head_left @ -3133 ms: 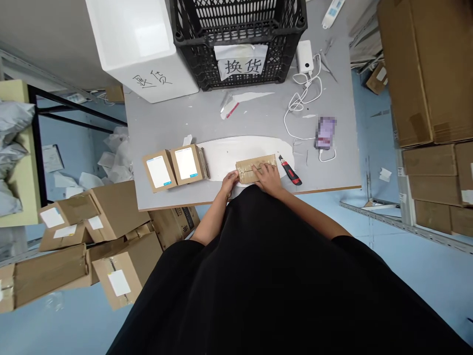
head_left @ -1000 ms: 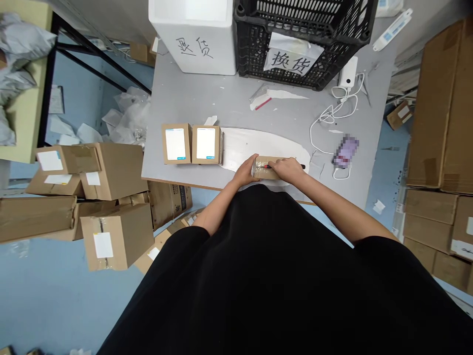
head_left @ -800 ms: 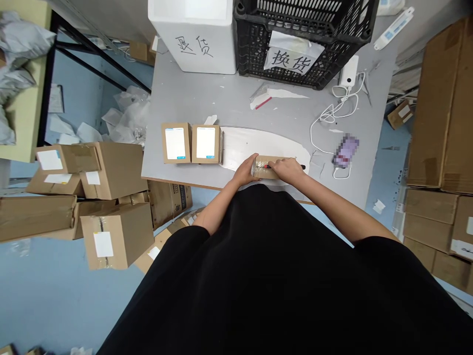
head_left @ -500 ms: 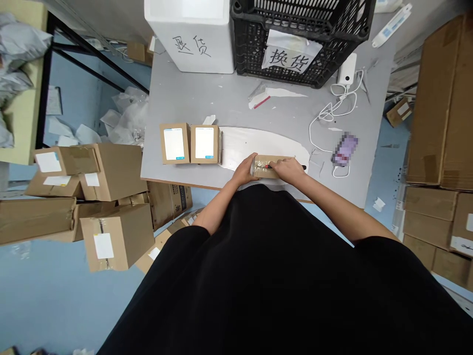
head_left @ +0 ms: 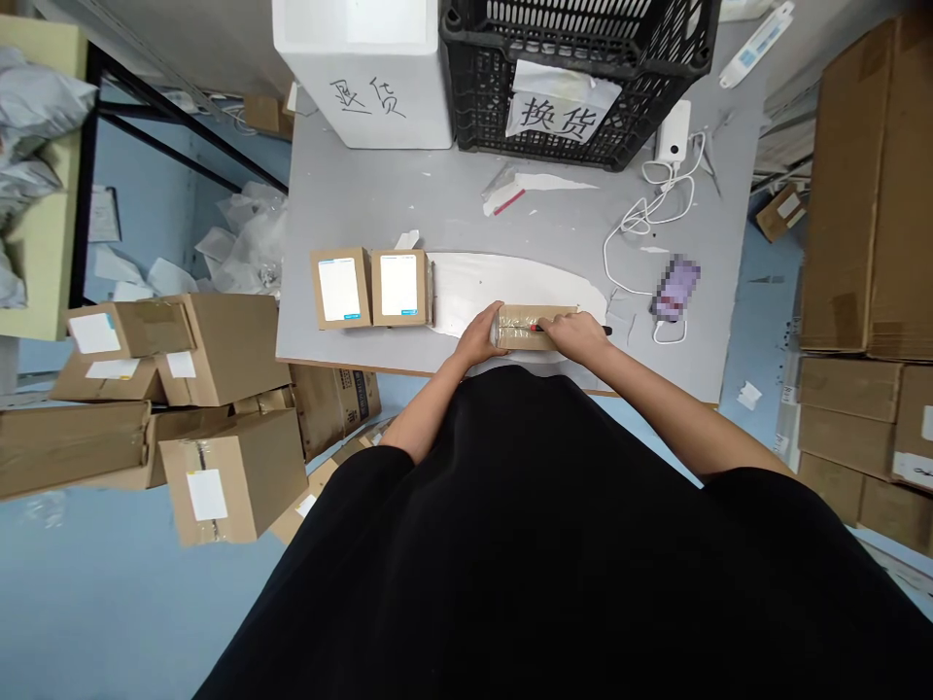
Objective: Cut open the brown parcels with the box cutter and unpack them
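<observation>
Grey table (head_left: 350, 209): taped parcel (head_left: 535, 319) gripped by left hand (head_left: 479, 336), right hand (head_left: 575, 335) curled over other end

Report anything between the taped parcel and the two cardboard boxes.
The left hand on the taped parcel stands in the way; past it, only a flat white sheet lies before the nearer cardboard box.

"Bright in here?"
"Yes, even and flat, seemingly from above, with only a soft shadow under the black plastic crate (head_left: 575, 87) at 12 o'clock."
"Glare?"
"A pale sheen on the white foam box (head_left: 361, 83) at 11 o'clock."
"Sharp?"
"Mostly, though the edges bow: the cardboard cartons (head_left: 867, 185) at 2 o'clock stretch, and the phone (head_left: 676, 288) at 3 o'clock is a pixelated blur"
</observation>
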{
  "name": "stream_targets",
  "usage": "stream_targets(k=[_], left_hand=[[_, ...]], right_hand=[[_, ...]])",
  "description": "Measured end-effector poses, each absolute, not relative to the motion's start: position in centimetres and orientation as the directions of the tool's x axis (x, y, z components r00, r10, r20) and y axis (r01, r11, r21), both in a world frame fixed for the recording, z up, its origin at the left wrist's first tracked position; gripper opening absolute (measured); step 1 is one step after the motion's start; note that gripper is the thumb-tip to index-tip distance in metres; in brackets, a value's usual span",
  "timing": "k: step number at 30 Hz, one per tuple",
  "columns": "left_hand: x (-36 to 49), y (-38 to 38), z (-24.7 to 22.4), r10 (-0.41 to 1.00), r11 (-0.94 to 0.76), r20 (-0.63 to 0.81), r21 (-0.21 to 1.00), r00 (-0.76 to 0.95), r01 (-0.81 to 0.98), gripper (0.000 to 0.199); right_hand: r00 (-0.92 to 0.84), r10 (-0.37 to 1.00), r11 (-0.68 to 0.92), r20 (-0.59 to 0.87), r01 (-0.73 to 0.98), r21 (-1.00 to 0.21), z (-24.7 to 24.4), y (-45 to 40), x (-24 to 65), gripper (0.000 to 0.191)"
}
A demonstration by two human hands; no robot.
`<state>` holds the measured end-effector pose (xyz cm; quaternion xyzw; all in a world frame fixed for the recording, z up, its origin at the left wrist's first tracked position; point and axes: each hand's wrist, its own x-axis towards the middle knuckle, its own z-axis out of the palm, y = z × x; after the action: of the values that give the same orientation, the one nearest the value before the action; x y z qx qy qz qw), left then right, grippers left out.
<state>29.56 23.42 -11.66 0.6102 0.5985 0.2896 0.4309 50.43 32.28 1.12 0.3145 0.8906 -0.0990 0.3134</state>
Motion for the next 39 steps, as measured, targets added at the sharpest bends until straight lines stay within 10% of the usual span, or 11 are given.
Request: stream_targets(k=[39], left_hand=[[29.7,23.6,-11.1,0.975,0.025,-0.161,0.763,0.152,0.646,0.108]], right_hand=[[-0.43,0.565,0.675,-0.704,0.732,0.095,1.5,33.1,60.8,0.04]])
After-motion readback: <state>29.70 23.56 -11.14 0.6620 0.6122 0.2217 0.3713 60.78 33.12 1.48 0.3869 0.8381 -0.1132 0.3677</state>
